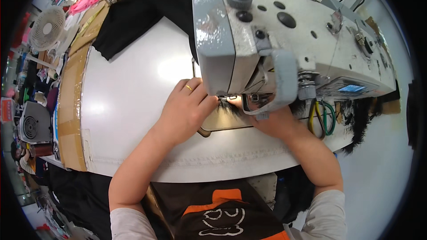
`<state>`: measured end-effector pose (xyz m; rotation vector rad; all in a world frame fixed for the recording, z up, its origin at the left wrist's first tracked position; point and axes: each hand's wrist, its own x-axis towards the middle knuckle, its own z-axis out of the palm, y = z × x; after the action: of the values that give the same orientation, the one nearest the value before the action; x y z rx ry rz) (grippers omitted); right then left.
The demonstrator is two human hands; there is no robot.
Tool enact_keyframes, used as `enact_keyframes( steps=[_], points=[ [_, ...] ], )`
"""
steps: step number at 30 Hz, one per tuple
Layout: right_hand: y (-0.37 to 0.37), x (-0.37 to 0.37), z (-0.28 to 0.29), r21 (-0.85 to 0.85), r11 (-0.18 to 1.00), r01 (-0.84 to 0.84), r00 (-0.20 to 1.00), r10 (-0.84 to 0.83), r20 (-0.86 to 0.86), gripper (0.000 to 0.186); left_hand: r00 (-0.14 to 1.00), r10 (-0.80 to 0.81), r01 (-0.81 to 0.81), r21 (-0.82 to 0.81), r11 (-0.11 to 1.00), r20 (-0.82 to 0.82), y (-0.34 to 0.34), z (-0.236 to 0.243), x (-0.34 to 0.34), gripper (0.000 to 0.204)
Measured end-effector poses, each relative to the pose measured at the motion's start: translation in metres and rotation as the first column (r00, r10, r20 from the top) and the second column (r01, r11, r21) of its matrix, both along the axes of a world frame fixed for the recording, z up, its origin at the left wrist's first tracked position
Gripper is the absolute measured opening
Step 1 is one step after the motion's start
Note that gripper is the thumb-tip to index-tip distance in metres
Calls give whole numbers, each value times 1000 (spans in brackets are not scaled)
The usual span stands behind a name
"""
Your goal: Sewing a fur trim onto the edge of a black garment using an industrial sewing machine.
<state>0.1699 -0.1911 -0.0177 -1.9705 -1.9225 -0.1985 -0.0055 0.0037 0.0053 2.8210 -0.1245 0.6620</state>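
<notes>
My left hand (189,104), with a gold ring, is closed at the needle area of a white sewing machine (218,35), its fingertips pressed on black fur (228,108). The fur lies at the presser foot (222,98) over a metal plate (227,124). My right hand (273,120) reaches in from the right, partly behind the grey guard (287,75); its fingers are mostly hidden, so I cannot tell what they hold. Just right of that hand, scissors (316,120) with yellow and green handles hang near the machine.
Black cloth (129,22) lies on the white table (124,89) behind the machine. A cardboard-covered edge (71,115) runs along the left, beside a fan (47,29), a grey device (32,123) and clutter. More black fur (358,129) hangs at the right edge. Dark fabric (75,195) sits below the table.
</notes>
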Motion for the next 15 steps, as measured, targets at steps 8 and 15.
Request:
enact_keyframes(
  steps=[8, 15],
  points=[
    [-12, 6, 3, -83, 991, 105, 986, -93, 136, 15, 993, 96, -79, 211, 974, -70, 28, 7, 7, 12],
    [0, 37, -23, -56, 966, 251, 964, -255, -81, 26, 983, -52, -6, -319, 948, -173, 45, 16, 14, 13]
  ],
)
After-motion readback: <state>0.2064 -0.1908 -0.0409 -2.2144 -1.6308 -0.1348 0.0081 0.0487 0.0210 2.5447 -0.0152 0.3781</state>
